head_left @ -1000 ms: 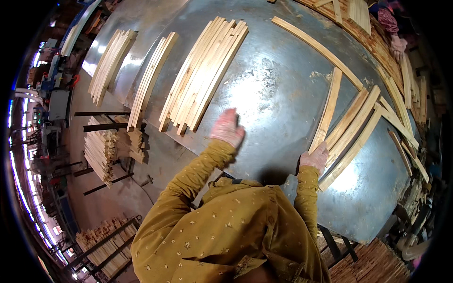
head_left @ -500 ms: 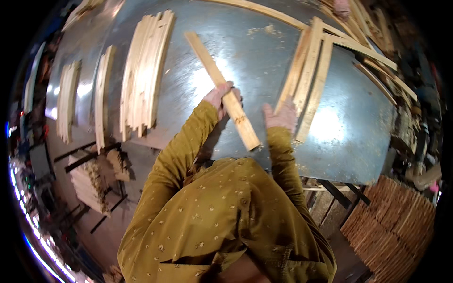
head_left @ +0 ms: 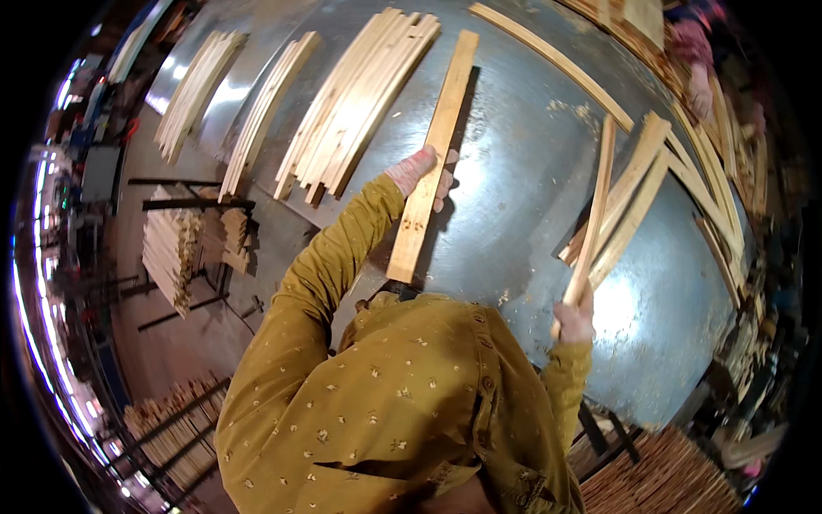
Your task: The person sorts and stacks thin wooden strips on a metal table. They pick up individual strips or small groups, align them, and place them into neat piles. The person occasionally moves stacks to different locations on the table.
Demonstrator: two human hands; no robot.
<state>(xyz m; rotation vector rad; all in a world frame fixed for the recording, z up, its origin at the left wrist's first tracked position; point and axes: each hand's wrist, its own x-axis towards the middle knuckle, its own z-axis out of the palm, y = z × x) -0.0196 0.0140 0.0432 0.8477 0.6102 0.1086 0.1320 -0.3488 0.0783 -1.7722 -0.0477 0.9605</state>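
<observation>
My left hand (head_left: 419, 174) grips a flat pale wooden slat (head_left: 434, 150) near its middle, holding it lengthwise just above the shiny metal table (head_left: 514, 206). It lies to the right of a pile of similar slats (head_left: 355, 103). My right hand (head_left: 575, 319) is closed on the near end of a thin wooden strip (head_left: 592, 223) that points away from me, over a loose bunch of slats (head_left: 629, 197) on the right of the table. Both arms wear mustard-yellow sleeves.
Two more slat piles (head_left: 261, 111) (head_left: 195, 90) lie at the table's left end. A long curved strip (head_left: 556, 60) runs along the far side. Stacked wood (head_left: 175, 248) sits on a rack at the left. Another person's hand (head_left: 700, 86) shows at the far right edge.
My left hand has swung the flat slat from lying diagonally across the table to lengthwise beside the big pile. My right hand has drawn back from the right bunch, holding a thin strip.
</observation>
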